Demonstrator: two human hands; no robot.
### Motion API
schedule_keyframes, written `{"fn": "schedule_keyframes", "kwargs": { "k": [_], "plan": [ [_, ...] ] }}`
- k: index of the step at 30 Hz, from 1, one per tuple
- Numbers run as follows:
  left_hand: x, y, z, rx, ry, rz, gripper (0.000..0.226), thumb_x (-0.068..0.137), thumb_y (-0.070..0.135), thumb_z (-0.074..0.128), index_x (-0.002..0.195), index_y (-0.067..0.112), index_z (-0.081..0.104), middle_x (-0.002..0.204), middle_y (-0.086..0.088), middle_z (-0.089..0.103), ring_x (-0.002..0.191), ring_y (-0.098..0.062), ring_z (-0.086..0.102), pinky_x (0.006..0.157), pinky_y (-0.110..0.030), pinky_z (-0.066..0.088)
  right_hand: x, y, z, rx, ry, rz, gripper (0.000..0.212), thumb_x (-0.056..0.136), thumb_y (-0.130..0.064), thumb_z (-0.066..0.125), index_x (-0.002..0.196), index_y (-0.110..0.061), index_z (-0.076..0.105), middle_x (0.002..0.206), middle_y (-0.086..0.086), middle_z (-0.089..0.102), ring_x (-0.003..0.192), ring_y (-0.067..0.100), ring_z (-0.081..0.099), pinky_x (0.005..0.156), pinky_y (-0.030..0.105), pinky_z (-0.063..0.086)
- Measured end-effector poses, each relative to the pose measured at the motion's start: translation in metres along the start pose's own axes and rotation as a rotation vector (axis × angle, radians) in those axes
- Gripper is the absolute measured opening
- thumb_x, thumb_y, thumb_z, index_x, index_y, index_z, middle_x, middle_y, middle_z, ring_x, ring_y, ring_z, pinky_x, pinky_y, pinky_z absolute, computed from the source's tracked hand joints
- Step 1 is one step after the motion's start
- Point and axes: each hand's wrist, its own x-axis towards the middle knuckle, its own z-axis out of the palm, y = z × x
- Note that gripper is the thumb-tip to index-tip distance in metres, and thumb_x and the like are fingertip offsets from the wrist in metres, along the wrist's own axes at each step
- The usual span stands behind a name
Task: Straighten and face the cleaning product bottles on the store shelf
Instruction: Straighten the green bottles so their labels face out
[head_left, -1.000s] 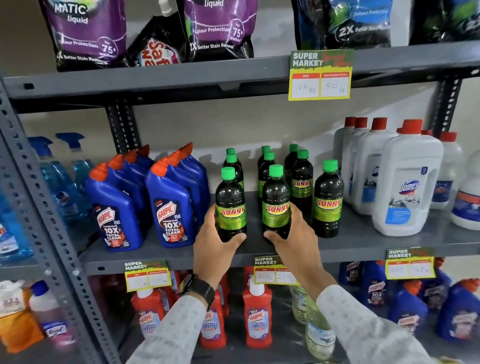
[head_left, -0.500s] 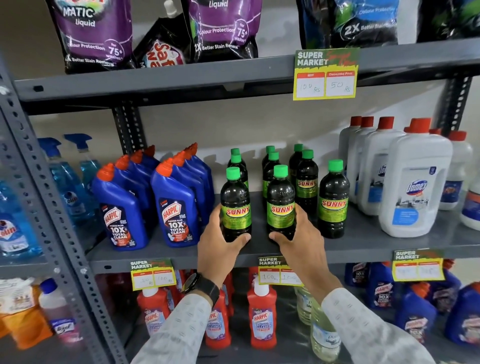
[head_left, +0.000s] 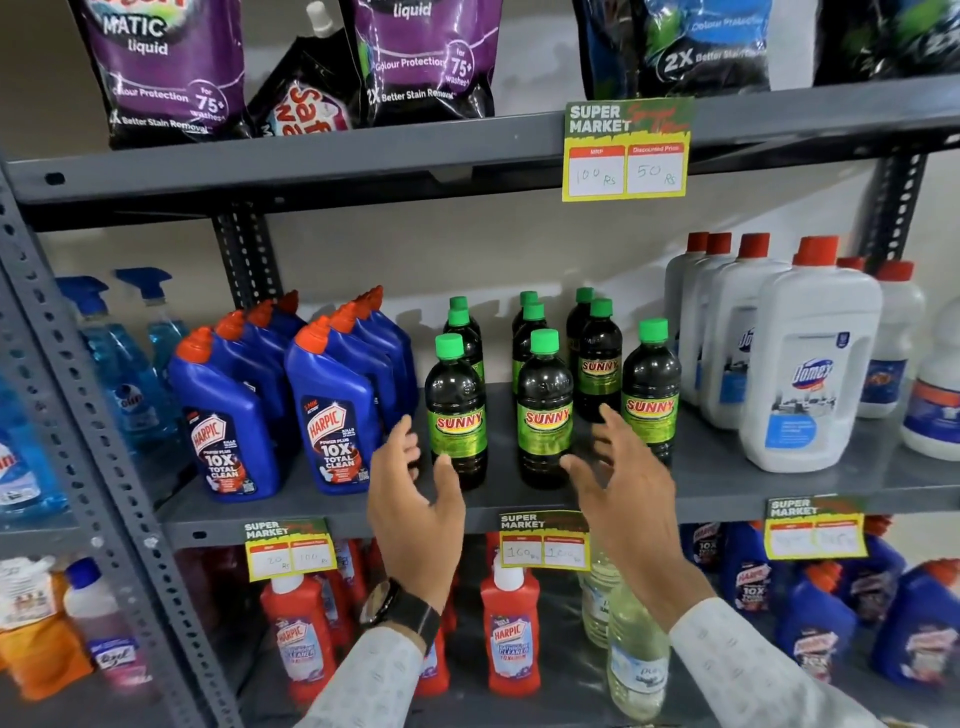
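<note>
Both hands are open and hold nothing: the left hand (head_left: 415, 512) and the right hand (head_left: 626, 491) float just in front of the shelf (head_left: 727, 486). Behind them two Sunny bottles (head_left: 457, 410) (head_left: 545, 410) stand upright near the shelf's front edge, labels facing out. More green-capped bottles (head_left: 600, 358) stand in rows behind

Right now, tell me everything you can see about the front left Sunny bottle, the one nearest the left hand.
The front left Sunny bottle is a dark, glossy bottle that looks like plastic, with a bright green screw cap and a green label with SUNNY in red and yellow facing forward. It stands upright near the front edge of the grey metal shelf, first in its column. The left hand is open just in front of it; whether the thumb touches it is unclear.
</note>
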Motion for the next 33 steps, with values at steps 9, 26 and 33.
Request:
{"fn": "schedule_keyframes", "kwargs": {
  "k": [9, 26, 33],
  "plan": [
    [-0.033, 0.058, 0.058, 0.071, -0.387, -0.003, 0.084, 0.094, 0.034, 0.068, 0.163, 0.018, 0.021, 0.162, -0.002, 0.039, 0.147, -0.016, 0.039, 0.118, -0.024, 0.029, 0.044, 0.053, -0.046, -0.009, 0.085, 0.206, 0.098, 0.073, -0.035, 0.092, 0.151, -0.012, 0.036, 0.147, 0.013, 0.047, 0.135, 0.031, 0.045, 0.107, 0.046, 0.040],
    [-0.010, 0.044, 0.076, -0.086, -0.513, -0.173, 0.086, 0.082, 0.030, 0.080, 0.153, 0.038, 0.031, 0.124, 0.030, 0.059, 0.112, 0.018, 0.053, 0.092, -0.007, 0.037, 0.053, 0.067, -0.051, 0.118, -0.280, 0.142, 0.083, 0.086, -0.033, 0.082, 0.154, -0.023, 0.035, 0.131, -0.008, 0.062, 0.116, 0.009, 0.053, 0.094, 0.026, 0.039],
    [-0.008, 0.039, 0.078, -0.079, -0.526, -0.172, 0.088, 0.082, 0.024, 0.080, 0.153, 0.039, 0.030, 0.122, 0.033, 0.056, 0.111, 0.028, 0.047, 0.088, -0.002, 0.032, 0.046, 0.063, -0.040, 0.111, -0.183, 0.157, 0.082, 0.081, -0.035, 0.086, 0.150, -0.024, 0.043, 0.112, -0.021, 0.057, 0.105, 0.003, 0.052, 0.088, 0.024, 0.040]
  ]
}}
